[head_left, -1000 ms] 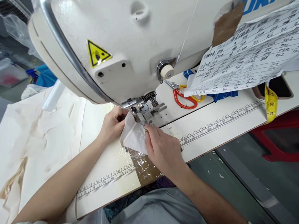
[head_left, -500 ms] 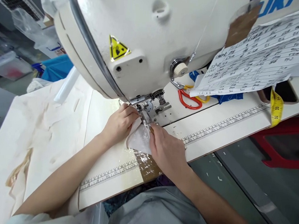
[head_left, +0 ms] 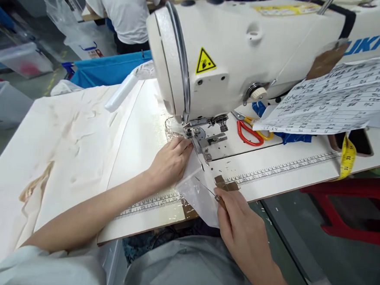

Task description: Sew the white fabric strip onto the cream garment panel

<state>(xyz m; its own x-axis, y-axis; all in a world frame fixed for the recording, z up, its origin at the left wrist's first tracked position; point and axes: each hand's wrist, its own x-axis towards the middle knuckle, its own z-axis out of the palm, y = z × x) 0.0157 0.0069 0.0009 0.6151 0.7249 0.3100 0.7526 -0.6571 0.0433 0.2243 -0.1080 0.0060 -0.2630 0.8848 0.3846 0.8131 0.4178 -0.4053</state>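
Cream cloth [head_left: 63,142] lies spread over the left of the surface [head_left: 138,130]. The left hand [head_left: 170,163] rests flat, fingers extended, pressing a thin white fabric piece [head_left: 199,191] just beside the sewing machine's presser foot [head_left: 198,136]. The piece looks light, limp and slippery, best pinned flat near its edges. The right hand [head_left: 241,224] pinches a slim pointed tool [head_left: 211,191], its tip over the fabric.
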